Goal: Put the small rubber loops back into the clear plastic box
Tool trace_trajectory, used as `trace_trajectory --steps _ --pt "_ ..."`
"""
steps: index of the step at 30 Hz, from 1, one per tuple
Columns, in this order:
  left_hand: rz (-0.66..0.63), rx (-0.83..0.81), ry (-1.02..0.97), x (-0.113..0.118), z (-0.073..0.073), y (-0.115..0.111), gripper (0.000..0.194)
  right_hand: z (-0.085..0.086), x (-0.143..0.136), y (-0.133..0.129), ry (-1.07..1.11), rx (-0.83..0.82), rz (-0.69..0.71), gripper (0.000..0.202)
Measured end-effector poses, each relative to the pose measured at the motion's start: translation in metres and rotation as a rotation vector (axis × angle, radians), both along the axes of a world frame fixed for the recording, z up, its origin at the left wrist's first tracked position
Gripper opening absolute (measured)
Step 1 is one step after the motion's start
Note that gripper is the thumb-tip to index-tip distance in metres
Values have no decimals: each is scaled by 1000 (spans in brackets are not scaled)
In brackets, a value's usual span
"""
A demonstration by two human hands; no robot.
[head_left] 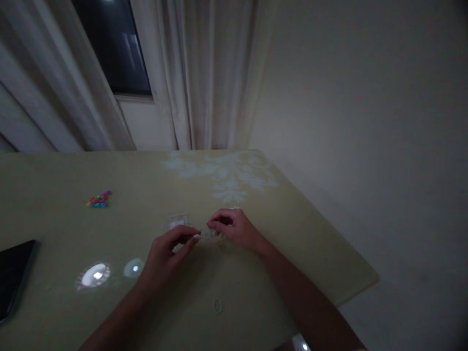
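Observation:
My left hand is closed, with thumb and fingertips pinched on one end of a small pale, clear item held just over the table. At the item's other end is my right hand, its thumb and index finger pressed together; what they pinch is too small and dim to make out. Behind my left fingers lies a clear square case. A pale green ring lies flat on the table, nearer to me than both hands.
Colourful small pieces lie in a pile at the left of the table. A dark flat device is at the left edge. Light reflections show on the glossy tabletop. Curtains and a wall stand behind.

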State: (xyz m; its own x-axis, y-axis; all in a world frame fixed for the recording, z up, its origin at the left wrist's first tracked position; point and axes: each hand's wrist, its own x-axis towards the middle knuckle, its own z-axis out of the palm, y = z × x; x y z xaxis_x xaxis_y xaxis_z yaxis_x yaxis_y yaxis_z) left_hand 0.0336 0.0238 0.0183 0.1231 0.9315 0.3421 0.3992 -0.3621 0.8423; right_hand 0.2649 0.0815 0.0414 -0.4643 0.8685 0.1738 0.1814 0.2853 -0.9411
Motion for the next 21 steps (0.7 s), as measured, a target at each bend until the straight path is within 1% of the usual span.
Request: trace_trajectory --steps 2,4,7,9,12,15,19,21 --pt "19 -19 -6 0 0 0 19 -4 10 11 -92 87 -113 16" --pt "24 -17 -16 0 0 0 21 -7 21 19 -231 164 -165 10" --pt "6 -2 -24 1 1 -1 19 -10 31 25 -418 225 -138 3" --pt "-4 -1 -31 1 0 -1 17 -10 31 23 -480 225 -107 2" --pt "-22 20 -34 1 -2 0 15 -11 25 18 -524 240 -71 7" --pt "-42 54 -28 0 -2 2 13 -12 23 16 -556 238 -65 10" --pt "-23 48 -24 -1 2 3 16 -12 25 17 -591 226 -66 3" --pt "-23 36 -18 -1 3 3 17 -12 26 18 -590 234 -68 4"
